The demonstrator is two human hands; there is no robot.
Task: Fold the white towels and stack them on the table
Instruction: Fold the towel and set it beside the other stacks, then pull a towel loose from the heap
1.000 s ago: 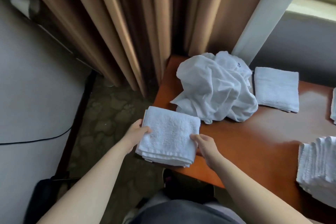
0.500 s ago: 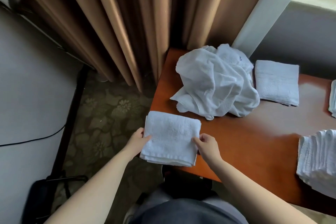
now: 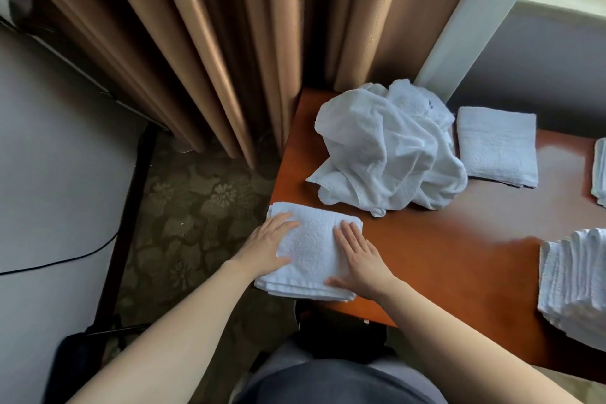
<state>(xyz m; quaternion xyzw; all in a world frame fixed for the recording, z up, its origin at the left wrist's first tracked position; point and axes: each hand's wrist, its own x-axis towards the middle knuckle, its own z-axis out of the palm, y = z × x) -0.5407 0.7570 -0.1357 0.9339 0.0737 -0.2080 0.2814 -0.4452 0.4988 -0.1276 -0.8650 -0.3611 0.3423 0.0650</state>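
A folded white towel (image 3: 311, 239) lies on the near left corner of the orange-brown table (image 3: 459, 249), its left and near edges over the table's edges. My left hand (image 3: 267, 246) lies flat on its left half with straight fingers. My right hand (image 3: 359, 259) presses flat on its right half. A crumpled heap of white towels (image 3: 383, 147) sits behind it. One folded towel (image 3: 496, 146) lies at the back, and a stack of folded towels (image 3: 577, 282) stands at the right edge.
Tan curtains (image 3: 213, 43) hang behind the table's left end. A white pillar (image 3: 475, 10) rises at the back. Patterned carpet (image 3: 183, 207) and a grey wall with a black cable (image 3: 49, 264) are to the left. Another folded towel (image 3: 600, 170) shows at the far right.
Both hands held the folded towel by its sides before. They have now let go of the sides and lie flat on top of it, with the towel resting on the table corner.
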